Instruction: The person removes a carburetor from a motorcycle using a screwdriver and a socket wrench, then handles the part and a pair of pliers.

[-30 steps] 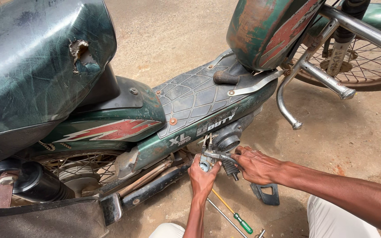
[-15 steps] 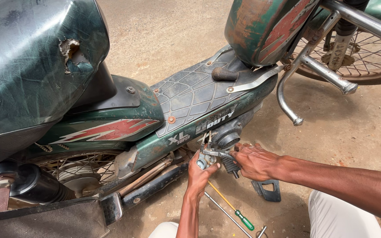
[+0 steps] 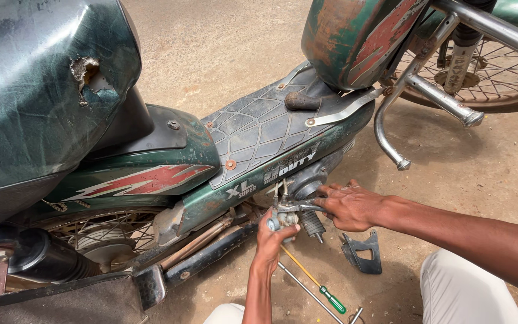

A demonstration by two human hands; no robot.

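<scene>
Dirt ground point(image 3: 223, 54); both hands, left point(image 3: 274, 234), right point(image 3: 352, 207), clamped on moped's carburetor point(image 3: 286, 213).

The moped's green body panels point(image 3: 151, 162) are scratched, worn paint, rusted on the leg shield point(image 3: 355, 42); its torn seat point(image 3: 37, 90) looks like glossy vinyl. Beside the moped, the crash bar point(image 3: 391, 132) is shiny metal, and beneath it the ground point(image 3: 229, 48) is rough, matt dirt.

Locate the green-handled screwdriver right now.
In the head view, the green-handled screwdriver lies on the dirt ground at bottom centre, just right of the left hand and left of a dark metal bracket.
</scene>
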